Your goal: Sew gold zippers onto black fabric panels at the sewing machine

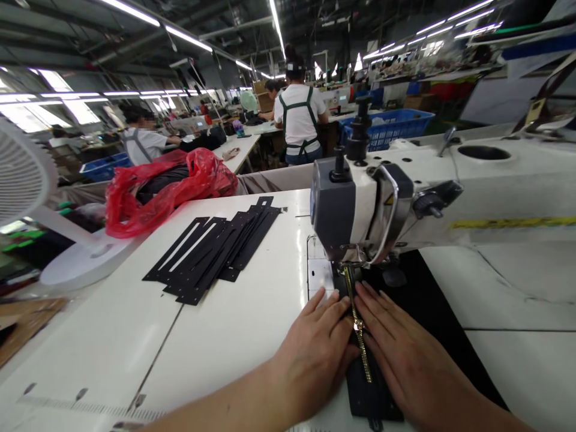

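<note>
A gold-toothed zipper [363, 354] on black tape runs lengthwise under the head of a white and grey sewing machine [335, 207]. My left hand [317, 354] lies flat along the zipper's left side, its fingers spread toward the needle area. On the right side, my right hand [405, 348] rests with fingers stretched out on the black material. The gold slider sits between the two hands. A larger black piece [432, 300] extends beneath and to the right of my right hand. The needle tip is hidden.
Flat black slotted pieces [211, 252] lie in an overlapping pile on the white table [243, 324]. Behind them is a red plastic bag [202, 174] with dark material. A white fan [76, 252] stands at left. People and blue baskets [391, 129] are farther back.
</note>
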`<state>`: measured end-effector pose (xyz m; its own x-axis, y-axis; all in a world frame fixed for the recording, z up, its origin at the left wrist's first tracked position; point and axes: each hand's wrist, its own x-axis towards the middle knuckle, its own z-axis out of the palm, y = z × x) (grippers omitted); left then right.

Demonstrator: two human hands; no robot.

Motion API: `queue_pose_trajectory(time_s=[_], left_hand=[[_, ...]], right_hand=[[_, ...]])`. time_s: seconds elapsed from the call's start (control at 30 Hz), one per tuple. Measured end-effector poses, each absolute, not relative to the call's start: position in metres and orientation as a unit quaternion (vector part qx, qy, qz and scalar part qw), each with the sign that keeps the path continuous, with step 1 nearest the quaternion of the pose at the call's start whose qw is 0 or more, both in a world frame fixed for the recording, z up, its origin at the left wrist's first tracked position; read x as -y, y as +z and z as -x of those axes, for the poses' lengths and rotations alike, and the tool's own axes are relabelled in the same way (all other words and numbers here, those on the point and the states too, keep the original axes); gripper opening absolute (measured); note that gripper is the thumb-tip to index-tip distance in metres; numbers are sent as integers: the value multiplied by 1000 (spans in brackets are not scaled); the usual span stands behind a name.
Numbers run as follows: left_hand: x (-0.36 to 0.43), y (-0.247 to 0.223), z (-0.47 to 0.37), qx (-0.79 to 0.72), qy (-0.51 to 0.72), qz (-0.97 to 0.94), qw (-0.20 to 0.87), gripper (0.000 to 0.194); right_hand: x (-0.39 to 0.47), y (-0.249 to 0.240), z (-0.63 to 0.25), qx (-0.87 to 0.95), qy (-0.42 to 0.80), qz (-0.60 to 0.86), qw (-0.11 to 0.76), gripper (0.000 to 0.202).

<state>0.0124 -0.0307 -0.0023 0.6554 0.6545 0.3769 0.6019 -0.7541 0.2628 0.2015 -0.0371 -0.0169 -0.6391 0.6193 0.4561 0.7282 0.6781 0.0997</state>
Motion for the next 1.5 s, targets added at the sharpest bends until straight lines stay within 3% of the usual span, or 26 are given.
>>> queue_pose_trajectory(time_s=[0.3, 0.7, 1.03, 1.2, 1.5], left_hand=[[11, -5, -15, -336, 303, -888, 85, 14], [-14, -10, -13, -365, 311, -864, 156, 7], [-23, -13, -15, -386, 303, -865, 109, 10], [-23, -14, -19, -359, 307, -881, 25, 17], [-23, -9, -18, -334, 269, -904, 1, 17]], right_hand=[[17, -16, -197, 886, -157, 380, 213, 42], [-9, -10, -193, 864, -47, 423, 268, 33], [-20, -20, -193, 813, -128, 492, 283, 31], [-23, -18, -194, 780, -149, 552, 255, 22], [-34, -9, -184, 762, -115, 615, 165, 25]])
